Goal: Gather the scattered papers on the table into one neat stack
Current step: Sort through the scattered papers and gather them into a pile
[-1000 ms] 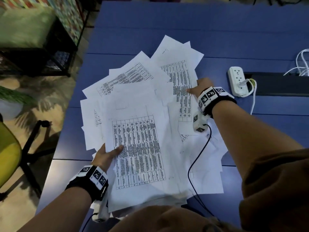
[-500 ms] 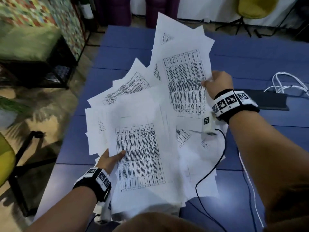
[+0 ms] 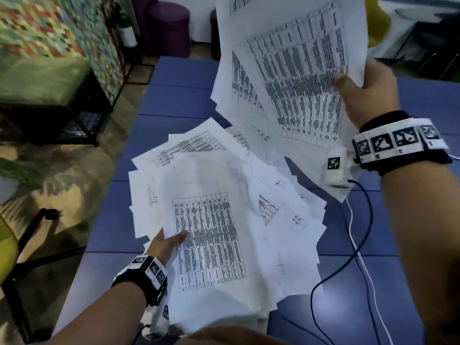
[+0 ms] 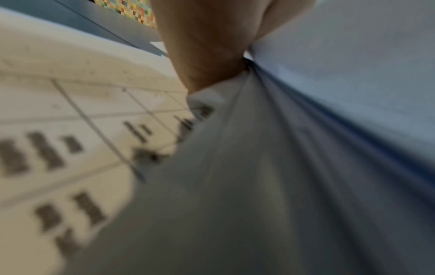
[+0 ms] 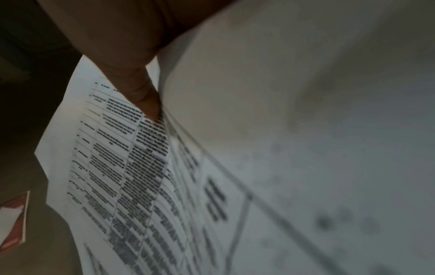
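A loose fan of white printed papers [image 3: 224, 232] spreads over the near part of the blue table [image 3: 179, 100]. My left hand [image 3: 169, 241] grips the fan's left edge, thumb on top of a sheet with a table printed on it [image 4: 70, 139]. My right hand [image 3: 361, 90] pinches the right edge of several sheets [image 3: 293, 78] and holds them up, steeply tilted, above the far end of the fan. In the right wrist view my thumb [image 5: 143, 94] presses on those raised sheets [image 5: 141, 167]. The fingers of both hands are hidden behind the paper.
A dark cable [image 3: 348, 265] and a white cable [image 3: 358, 255] run over the table at the right. A black-framed bench with a green cushion [image 3: 44, 78] stands left of the table, and purple stools [image 3: 169, 28] stand beyond its far end.
My right hand has lifted its sheets from the table high into the air, and they now stand steeply tilted. My left hand has kept its hold on the fan's left edge.
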`<state>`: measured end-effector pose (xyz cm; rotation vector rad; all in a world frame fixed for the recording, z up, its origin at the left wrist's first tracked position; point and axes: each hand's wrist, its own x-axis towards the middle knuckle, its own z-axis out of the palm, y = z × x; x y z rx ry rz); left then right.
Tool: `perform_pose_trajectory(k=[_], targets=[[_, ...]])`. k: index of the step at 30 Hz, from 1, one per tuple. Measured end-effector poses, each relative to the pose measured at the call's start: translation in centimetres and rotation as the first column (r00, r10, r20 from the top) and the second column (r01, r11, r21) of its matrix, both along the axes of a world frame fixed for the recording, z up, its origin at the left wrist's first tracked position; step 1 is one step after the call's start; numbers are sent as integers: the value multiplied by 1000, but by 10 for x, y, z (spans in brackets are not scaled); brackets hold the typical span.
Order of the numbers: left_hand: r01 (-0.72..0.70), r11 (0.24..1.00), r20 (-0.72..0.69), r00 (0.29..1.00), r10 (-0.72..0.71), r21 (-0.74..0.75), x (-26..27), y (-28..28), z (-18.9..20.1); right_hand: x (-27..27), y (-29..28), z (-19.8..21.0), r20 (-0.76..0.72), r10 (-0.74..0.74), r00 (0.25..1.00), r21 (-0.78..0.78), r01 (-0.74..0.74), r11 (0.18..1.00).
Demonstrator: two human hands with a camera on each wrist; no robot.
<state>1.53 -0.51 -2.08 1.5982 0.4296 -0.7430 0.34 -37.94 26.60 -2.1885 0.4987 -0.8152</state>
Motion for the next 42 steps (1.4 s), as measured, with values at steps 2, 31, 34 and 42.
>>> perform_pose_trajectory(k=[2, 31, 34, 42], targets=[[-15, 1000, -42, 999, 14, -14, -2, -1, 6, -4, 1, 13, 64, 62, 996, 105, -68, 992], [122, 992, 92, 988, -123, 17, -1, 9, 0, 14, 53, -221, -703, 287, 651, 284, -114, 952], [134, 988, 88, 986, -141, 80, -1, 7, 3, 13, 49, -235, -752, 105, 650, 122, -20, 992], [118, 979, 40, 991, -126, 166, 5, 5, 3, -12, 51, -237, -812, -37, 582, -8, 51, 999]])
